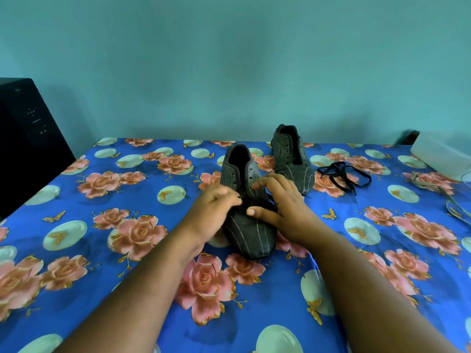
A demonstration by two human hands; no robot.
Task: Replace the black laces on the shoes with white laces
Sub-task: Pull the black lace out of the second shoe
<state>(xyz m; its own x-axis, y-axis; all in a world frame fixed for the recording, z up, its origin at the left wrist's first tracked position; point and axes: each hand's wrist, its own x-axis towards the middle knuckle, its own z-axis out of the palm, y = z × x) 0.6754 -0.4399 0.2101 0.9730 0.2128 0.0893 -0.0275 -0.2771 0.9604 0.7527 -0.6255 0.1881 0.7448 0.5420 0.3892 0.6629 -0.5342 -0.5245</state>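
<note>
Two dark grey striped shoes lie on the blue floral cloth. The near shoe (251,233) points its toe at me. My left hand (214,212) pinches a short bit of black lace (240,199) at its lower eyelets. My right hand (277,207) grips the shoe's right side, thumb pressed on the vamp. Most of that lace is hidden under my fingers. The far shoe (293,159) stands behind to the right with bare eyelets. A loose black lace (344,175) lies in a tangle beside it. Pale strands, perhaps white laces (430,183), lie at the far right.
A black box (25,141) stands at the table's left edge. A white container (443,154) sits at the back right against the teal wall. The floral cloth (127,212) covers the whole table, with bare stretches to the left and in front.
</note>
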